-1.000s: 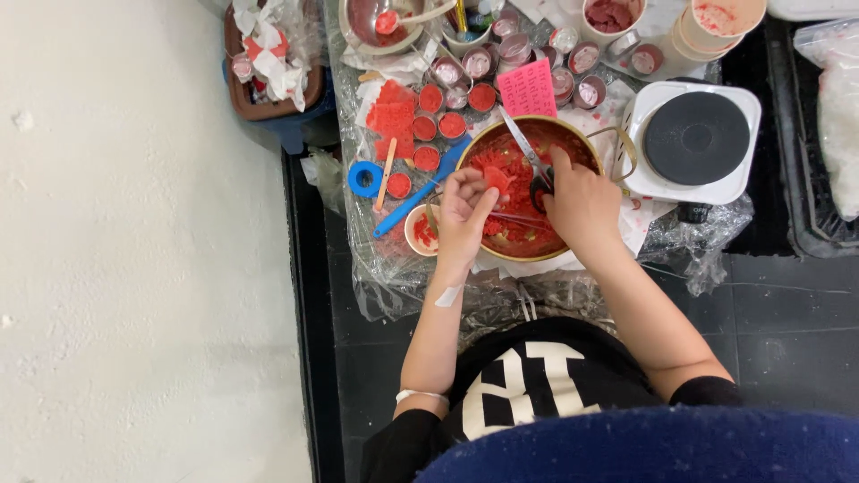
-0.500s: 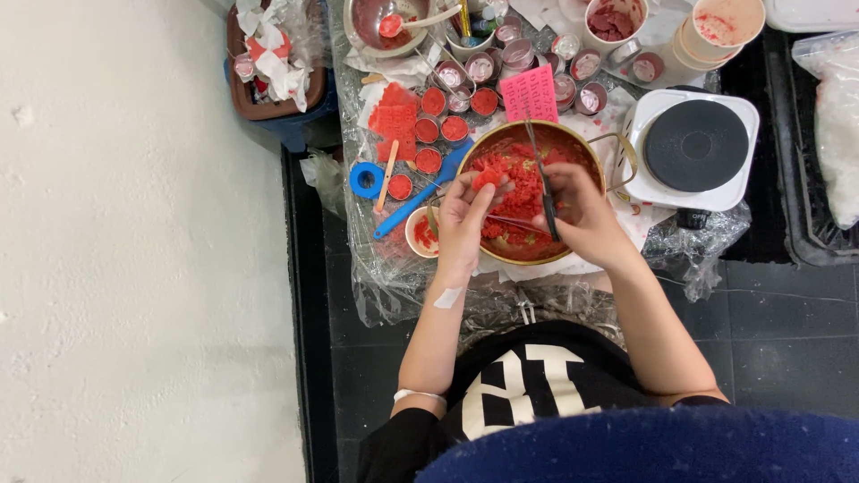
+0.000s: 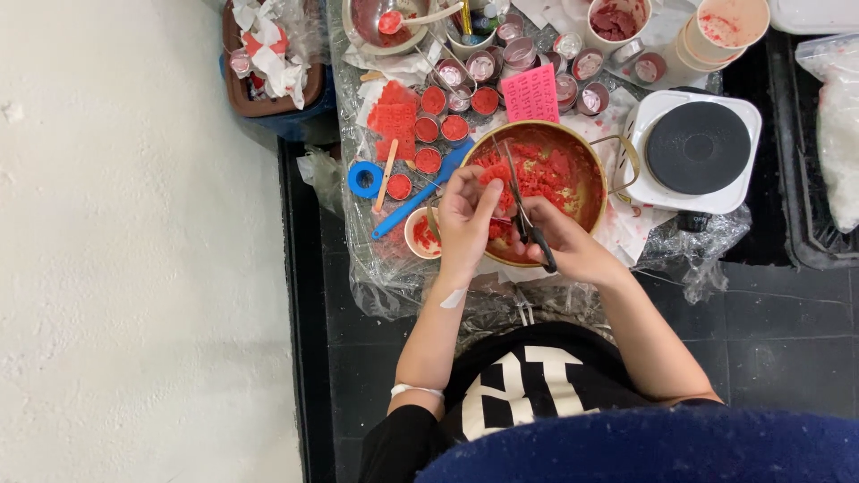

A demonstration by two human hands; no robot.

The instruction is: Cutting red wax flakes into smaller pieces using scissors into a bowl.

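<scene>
Since a moment ago we have swung the scissors (image 3: 523,210) upright, blades now pointing toward the top of the frame over the brass bowl (image 3: 595,183), so the cutting of the red chunks (image 3: 541,179) seems to be going on. Our right hand (image 3: 564,246) grips the black handles at frame centre. Our left hand (image 3: 465,215) pinches a red piece (image 3: 490,173) at the bowl's left rim, wrist bent, fingers curled.

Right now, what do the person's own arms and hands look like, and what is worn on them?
Both hands are bare. The left hand has a white strip at its wrist, and a white band circles that forearm near the black sleeve. The right hand and forearm carry nothing.
</scene>
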